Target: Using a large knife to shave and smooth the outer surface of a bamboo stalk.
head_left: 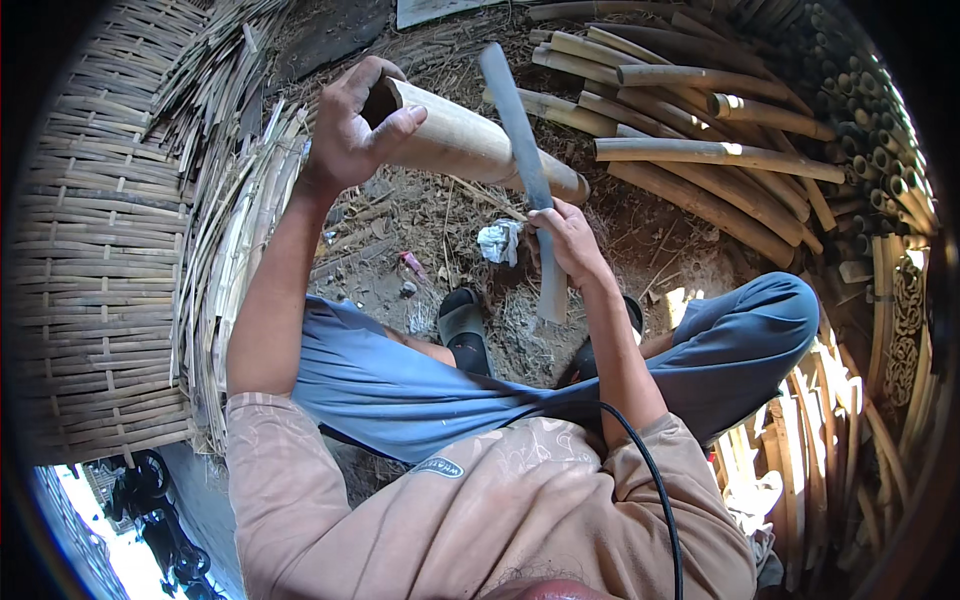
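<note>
A thick hollow bamboo pole (455, 137) slants from the upper middle down to the right. My left hand (362, 125) grips its near open end, thumb over the rim and fingers curled round the far side. In my right hand (570, 238) is a long, flat grey blade (516, 120), held near its lower end with the fingers closed round it. The blade stands up across the bamboo pole and hides a strip of it. Whether its edge touches the bamboo I cannot tell.
Cut bamboo poles (710, 152) lie piled at the right, with more stacked behind. Split strips (225, 260) and a woven bamboo panel (105, 270) line the left. A crumpled white wrapper (498, 241) and a small pink object (411, 264) lie on the littered ground before my feet.
</note>
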Demonstrator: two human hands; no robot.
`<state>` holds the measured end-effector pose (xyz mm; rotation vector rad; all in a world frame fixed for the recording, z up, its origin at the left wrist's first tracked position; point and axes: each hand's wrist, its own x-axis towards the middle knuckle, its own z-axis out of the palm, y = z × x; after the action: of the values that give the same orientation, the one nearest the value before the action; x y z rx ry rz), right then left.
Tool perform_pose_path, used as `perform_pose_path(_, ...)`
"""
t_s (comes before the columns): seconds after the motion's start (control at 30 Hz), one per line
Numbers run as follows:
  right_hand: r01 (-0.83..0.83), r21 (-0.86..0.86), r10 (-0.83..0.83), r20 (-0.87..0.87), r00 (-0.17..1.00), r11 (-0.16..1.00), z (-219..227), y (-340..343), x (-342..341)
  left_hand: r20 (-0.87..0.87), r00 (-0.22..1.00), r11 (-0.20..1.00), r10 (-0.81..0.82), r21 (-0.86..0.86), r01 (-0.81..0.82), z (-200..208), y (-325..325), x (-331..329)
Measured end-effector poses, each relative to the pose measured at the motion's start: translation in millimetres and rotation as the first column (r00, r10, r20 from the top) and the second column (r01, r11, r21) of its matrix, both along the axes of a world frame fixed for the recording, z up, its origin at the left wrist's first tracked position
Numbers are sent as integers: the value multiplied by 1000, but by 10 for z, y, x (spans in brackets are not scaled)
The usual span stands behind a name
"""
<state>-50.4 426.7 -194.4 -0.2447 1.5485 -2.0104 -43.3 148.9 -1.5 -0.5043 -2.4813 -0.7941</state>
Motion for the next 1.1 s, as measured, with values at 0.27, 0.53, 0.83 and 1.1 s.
perform_pose_path(0.27, 95, 219, -62, -152, 986, 971, -194, 83, -36, -15, 1000, 1000, -12, -27, 12, -15, 32, 41)
perform_pose_path(0.53, 100, 266, -126, 80, 989, 959, -155, 154, -94, -44, 978, 979, -205, -33, 203, -46, -55, 21)
perform_pose_path(0.83, 32, 212, -51, 83, 995, 977, -51, 246, -127, -72, 959, 961, -274, -66, 270, -47, -56, -8)
perform_pose_path(1.1, -56, 157, 58, -11, 998, 986, 78, 220, -76, -67, 956, 957, -285, -79, 280, -13, -95, -27)
